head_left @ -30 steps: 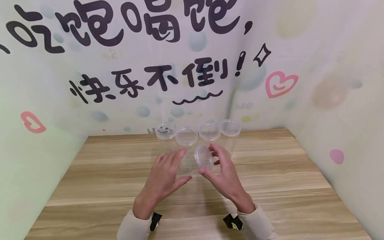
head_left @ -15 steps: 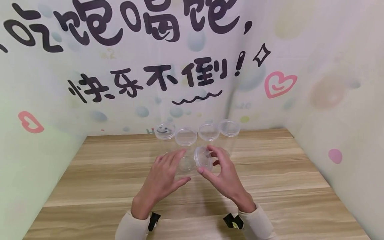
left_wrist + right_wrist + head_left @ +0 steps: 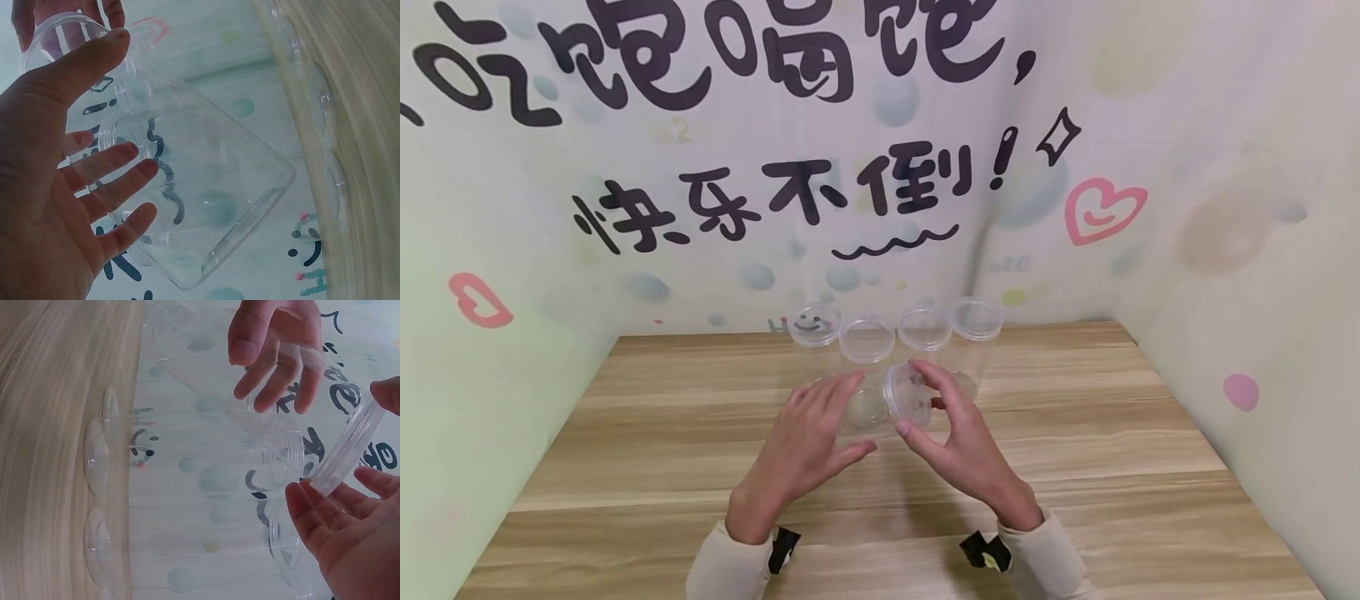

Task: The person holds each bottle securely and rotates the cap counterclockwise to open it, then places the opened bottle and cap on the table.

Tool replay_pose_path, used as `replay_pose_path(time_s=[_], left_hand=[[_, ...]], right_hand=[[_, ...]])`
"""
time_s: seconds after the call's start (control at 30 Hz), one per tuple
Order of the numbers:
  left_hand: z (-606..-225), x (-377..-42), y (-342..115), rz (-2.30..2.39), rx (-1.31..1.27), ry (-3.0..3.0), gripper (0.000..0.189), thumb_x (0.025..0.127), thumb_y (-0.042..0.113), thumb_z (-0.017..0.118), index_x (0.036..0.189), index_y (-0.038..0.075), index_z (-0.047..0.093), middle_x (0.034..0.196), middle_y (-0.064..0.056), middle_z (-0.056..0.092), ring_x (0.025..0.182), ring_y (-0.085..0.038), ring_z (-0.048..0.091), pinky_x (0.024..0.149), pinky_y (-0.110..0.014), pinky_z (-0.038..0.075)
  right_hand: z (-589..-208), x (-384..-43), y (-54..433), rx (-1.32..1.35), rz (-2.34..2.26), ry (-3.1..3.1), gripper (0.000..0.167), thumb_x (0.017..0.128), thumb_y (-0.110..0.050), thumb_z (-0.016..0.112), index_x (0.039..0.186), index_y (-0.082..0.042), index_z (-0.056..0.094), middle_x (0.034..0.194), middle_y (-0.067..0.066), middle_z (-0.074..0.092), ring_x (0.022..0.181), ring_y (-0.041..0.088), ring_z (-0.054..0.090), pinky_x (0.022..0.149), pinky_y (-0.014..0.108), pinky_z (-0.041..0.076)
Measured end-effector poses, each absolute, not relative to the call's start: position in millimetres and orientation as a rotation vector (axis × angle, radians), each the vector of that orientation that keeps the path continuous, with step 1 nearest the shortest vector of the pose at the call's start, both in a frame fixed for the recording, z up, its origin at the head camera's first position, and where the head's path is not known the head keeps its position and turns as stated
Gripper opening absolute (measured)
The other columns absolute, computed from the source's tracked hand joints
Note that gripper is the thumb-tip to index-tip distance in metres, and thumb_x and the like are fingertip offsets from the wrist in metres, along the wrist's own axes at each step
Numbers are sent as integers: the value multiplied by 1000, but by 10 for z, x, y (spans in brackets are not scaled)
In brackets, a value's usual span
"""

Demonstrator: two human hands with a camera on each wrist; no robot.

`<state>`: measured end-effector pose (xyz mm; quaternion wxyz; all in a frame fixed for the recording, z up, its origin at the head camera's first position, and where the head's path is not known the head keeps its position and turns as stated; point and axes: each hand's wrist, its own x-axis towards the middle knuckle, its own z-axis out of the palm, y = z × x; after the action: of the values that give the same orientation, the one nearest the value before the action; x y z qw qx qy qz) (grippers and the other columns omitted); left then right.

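Observation:
A clear plastic jar [image 3: 206, 169] is held tilted above the table, its base angled away from me. My left hand [image 3: 805, 437] grips its body, with the thumb on the near side and the fingers [image 3: 128, 159] spread along the other. My right hand [image 3: 958, 437] pinches the round clear lid [image 3: 350, 444] by its rim, thumb at one edge and fingertips at the opposite one. The lid lies at the jar's mouth end, facing sideways in the head view. Whether it is seated on the mouth or slightly apart, I cannot tell.
Several more clear jars with round tops, one of them a jar [image 3: 867, 342] at the front, stand upright in a close group just beyond my hands. The wooden table [image 3: 647, 467] meets a printed wall sheet [image 3: 715, 283] behind them.
My right fingers have shifted a little leftward around the lid's rim, and the lid has turned slightly. The left hand keeps its grip on the jar almost unchanged.

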<state>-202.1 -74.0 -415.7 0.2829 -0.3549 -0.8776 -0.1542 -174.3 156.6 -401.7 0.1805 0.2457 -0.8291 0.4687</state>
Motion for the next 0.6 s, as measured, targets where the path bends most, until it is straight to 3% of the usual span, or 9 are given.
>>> replay_pose_path(time_s=[0.2, 0.37, 0.6], left_hand=[[-4159, -2015, -744, -440, -942, -2374, 92, 69, 47, 88, 141, 7, 46, 125, -10, 63, 115, -27, 60, 85, -46, 50], [-4143, -2000, -732, -456, -921, -2388, 91, 70, 48, 87, 141, 6, 47, 126, -11, 62, 113, -29, 61, 87, -47, 50], [-4151, -1991, -685, -404, -942, -2365, 89, 69, 46, 88, 139, 8, 48, 123, -10, 63, 115, -26, 60, 91, -49, 50]], right_hand=[[-4022, -1747, 1587, 727, 1347, -2343, 81, 83, -14, 78, 151, -8, 35, 151, 10, 42, 130, 27, 47, 91, 44, 50], [-4038, -1762, 1587, 673, 1335, -2335, 84, 81, -25, 80, 149, -6, 35, 145, 16, 43, 122, 30, 51, 85, 47, 52], [-4047, -1752, 1557, 573, 1340, -2384, 86, 83, -35, 80, 149, -3, 35, 137, 15, 48, 112, 29, 55, 81, 35, 50]])
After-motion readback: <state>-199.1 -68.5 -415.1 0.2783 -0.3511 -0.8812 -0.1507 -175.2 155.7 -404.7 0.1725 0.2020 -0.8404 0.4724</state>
